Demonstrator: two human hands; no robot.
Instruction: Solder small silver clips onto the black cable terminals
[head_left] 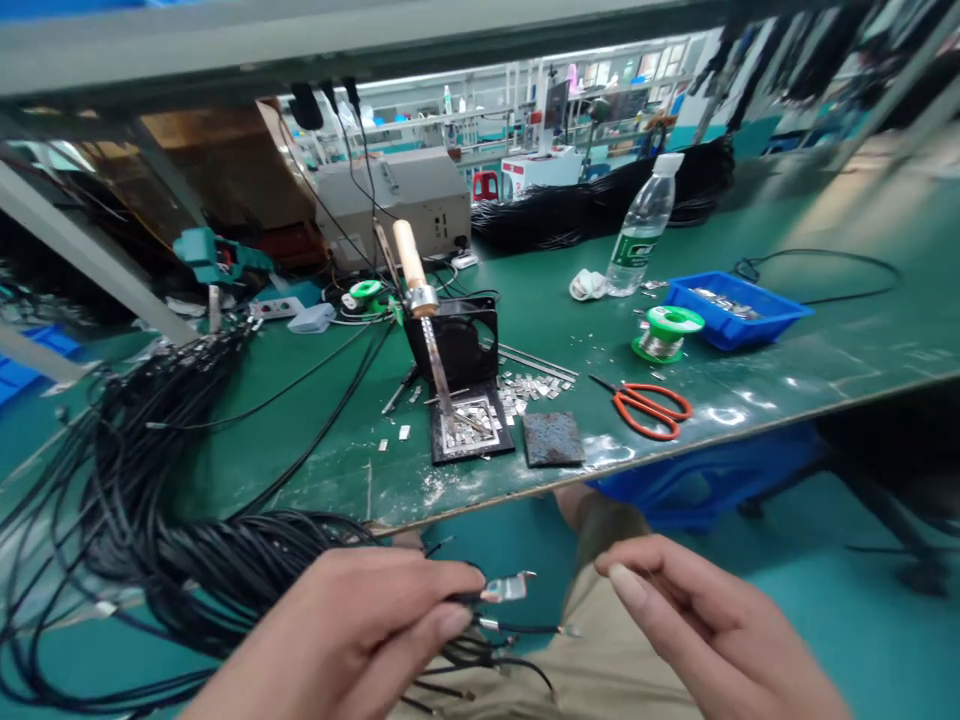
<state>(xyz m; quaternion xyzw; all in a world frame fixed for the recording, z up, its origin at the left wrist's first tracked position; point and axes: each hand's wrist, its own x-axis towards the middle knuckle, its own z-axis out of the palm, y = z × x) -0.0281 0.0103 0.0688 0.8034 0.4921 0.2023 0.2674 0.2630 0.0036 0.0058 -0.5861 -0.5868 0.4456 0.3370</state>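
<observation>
My left hand (375, 620) pinches the end of a black cable, with a small shiny metal piece (508, 588) sticking out past the fingertips. Across from it, my right hand (697, 620) has thumb and forefinger close together; whether anything small is between them is hidden. More black cables (277, 560) run beneath and left of my left hand, some of their ends over my lap. On the bench edge above, a soldering iron (412, 270) with a wooden handle leans with its tip over a tray (497, 440) of small metal pieces.
Orange-handled scissors (652, 408), a dark square pad (553, 440), a green solder spool (667, 332), a blue bin (757, 325) and a water bottle (641, 235) stand on the green bench. A black fan (457, 345) is behind the tray.
</observation>
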